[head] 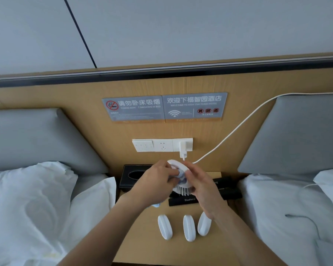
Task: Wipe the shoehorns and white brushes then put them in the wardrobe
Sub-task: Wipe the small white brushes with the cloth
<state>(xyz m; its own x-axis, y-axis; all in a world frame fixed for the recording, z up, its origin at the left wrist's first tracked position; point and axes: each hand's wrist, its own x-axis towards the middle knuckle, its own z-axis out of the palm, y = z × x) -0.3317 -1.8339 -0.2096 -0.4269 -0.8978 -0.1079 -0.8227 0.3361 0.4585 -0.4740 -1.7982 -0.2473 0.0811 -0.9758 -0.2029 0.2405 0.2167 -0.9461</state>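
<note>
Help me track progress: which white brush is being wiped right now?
The white brush held up by the right hand, bristles down, while the left hand holds a cloth against it. The three other brushes lie in a row on the nightstand.

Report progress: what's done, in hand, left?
Done: nothing visibly put away. In hand: right hand holds a white brush, left hand presses a cloth to it. Left: three brushes and black shoehorn sleeves lie on the nightstand; wiped or not, cannot tell.

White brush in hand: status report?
Right hand grips white brush, bristles down. Left hand holds cloth to it. Three other brushes lie on nightstand, shoehorn sleeves behind. Nothing blocking.
</note>
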